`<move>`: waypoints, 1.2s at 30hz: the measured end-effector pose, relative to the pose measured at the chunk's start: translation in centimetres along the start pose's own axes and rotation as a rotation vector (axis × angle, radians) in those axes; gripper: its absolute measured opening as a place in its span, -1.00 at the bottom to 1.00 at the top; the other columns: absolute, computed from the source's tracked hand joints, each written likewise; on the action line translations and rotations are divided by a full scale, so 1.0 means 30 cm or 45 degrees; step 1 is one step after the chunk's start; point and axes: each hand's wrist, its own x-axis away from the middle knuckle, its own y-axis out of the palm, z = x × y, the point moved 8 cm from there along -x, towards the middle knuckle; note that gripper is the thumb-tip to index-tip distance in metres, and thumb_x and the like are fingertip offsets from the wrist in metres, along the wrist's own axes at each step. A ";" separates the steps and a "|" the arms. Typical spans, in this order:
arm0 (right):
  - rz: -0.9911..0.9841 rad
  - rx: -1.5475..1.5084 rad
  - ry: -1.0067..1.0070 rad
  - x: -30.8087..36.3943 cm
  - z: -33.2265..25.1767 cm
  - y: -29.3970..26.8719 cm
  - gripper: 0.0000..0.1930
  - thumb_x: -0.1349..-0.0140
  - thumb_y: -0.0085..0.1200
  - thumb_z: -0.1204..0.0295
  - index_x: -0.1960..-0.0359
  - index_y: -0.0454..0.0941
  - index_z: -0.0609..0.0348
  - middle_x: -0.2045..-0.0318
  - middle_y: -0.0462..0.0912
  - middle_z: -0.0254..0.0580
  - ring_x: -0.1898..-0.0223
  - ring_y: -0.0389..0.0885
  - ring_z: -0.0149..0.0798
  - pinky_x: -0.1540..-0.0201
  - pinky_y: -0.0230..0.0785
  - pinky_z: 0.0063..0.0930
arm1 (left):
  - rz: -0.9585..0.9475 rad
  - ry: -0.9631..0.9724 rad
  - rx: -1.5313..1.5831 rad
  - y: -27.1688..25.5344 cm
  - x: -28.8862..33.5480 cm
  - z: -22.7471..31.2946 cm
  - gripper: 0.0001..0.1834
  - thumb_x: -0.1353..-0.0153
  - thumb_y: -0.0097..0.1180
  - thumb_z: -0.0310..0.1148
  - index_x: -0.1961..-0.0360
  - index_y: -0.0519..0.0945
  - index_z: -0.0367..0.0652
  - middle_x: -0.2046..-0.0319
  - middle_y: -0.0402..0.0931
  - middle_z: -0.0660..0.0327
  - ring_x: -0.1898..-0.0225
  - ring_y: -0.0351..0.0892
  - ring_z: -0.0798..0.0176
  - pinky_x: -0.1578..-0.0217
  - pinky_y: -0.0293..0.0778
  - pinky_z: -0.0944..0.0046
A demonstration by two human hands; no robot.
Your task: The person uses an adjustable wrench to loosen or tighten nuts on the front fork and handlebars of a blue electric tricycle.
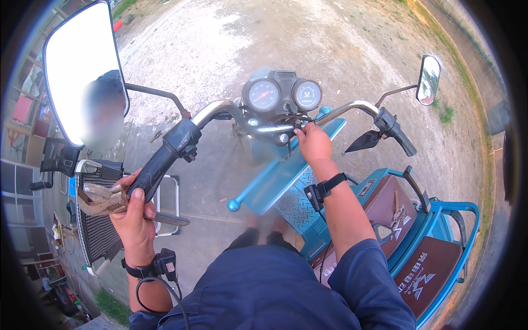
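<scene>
My left hand (135, 220) is closed around a rusty adjustable wrench (102, 199). Its jaws stick out to the left, and the handle slants out below my fingers. My thumb lies against the end of the black left handlebar grip (151, 171). My right hand (315, 144) is closed at the middle of the chrome handlebar (269, 129), just below the two round gauges (283, 94). The thumb and index finger are pinched together there; whatever is between them is hidden. The right grip (404, 141) has no hand on it.
A large mirror (71, 60) rises at the left, a small mirror (429, 80) at the right. The blue vehicle body (297, 201) and brown seats (429, 275) fill the lower right. A mesh folding chair (102, 231) stands beside my left hand. Pale ground (352, 44) lies ahead.
</scene>
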 end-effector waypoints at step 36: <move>-0.074 0.049 0.006 0.012 -0.008 0.011 -0.71 -0.25 0.06 0.21 0.18 0.55 0.19 0.13 0.62 0.04 0.14 0.64 0.13 0.07 0.50 -0.03 | -0.008 0.020 0.012 0.001 -0.006 0.004 -0.65 -0.27 0.16 -0.47 -0.07 0.44 -0.24 0.02 0.58 -0.03 0.68 0.31 0.49 0.66 0.30 0.49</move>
